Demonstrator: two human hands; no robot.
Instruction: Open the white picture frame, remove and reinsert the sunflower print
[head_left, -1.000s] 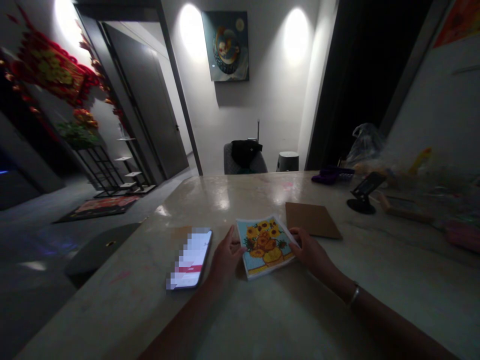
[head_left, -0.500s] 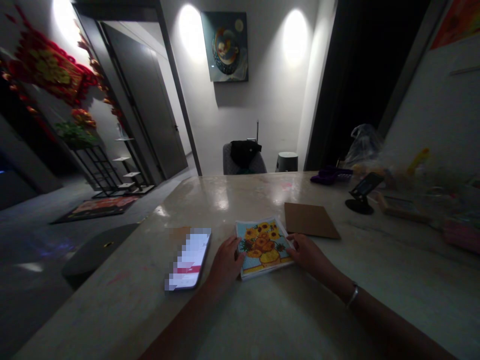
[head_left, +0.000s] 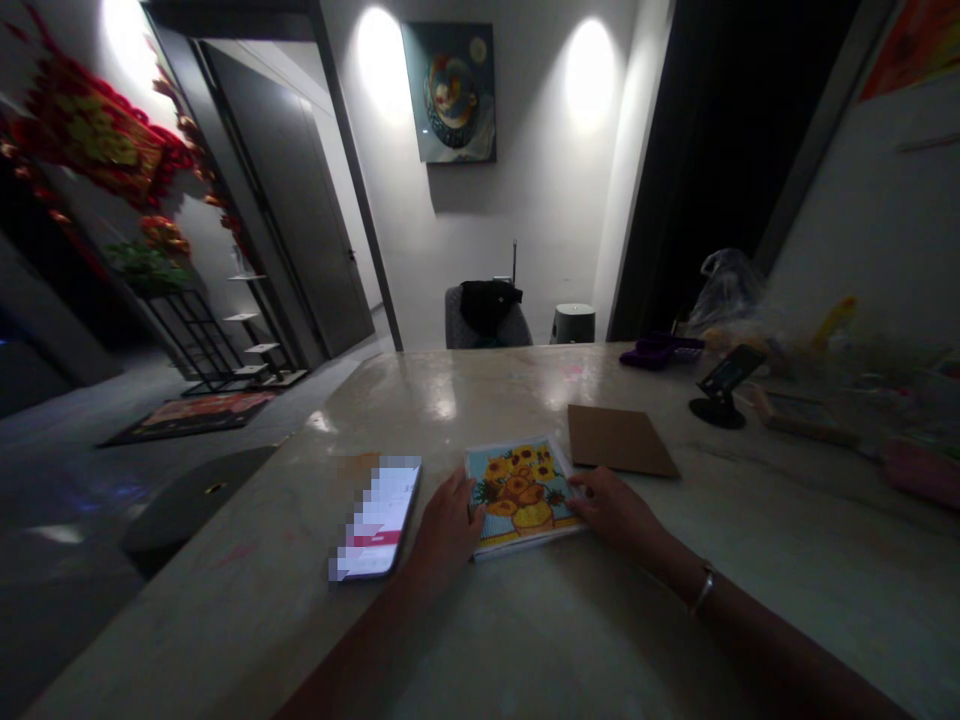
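Note:
A square sunflower picture (head_left: 521,495) with a pale blue background and a white border lies flat on the stone table (head_left: 442,400). My left hand (head_left: 448,525) holds its left edge, and my right hand (head_left: 615,510) holds its right edge. Left of my left hand lies a smartphone (head_left: 377,518) with a lit, pixelated screen. A brown cardboard sheet (head_left: 621,440) lies just beyond the picture, near my right hand, without touching it. A bangle (head_left: 703,590) circles my right wrist.
A phone stand (head_left: 720,395), a purple object (head_left: 652,352) and a plastic bag (head_left: 726,290) stand at the table's far right, among blurred craft items. The table's left edge drops to a dark floor. Beyond the far edge stands a chair (head_left: 487,318) draped with dark cloth.
The picture has come down flat onto the table and turned squarer to me. Both hands have lowered with it. The phone and cardboard have not moved.

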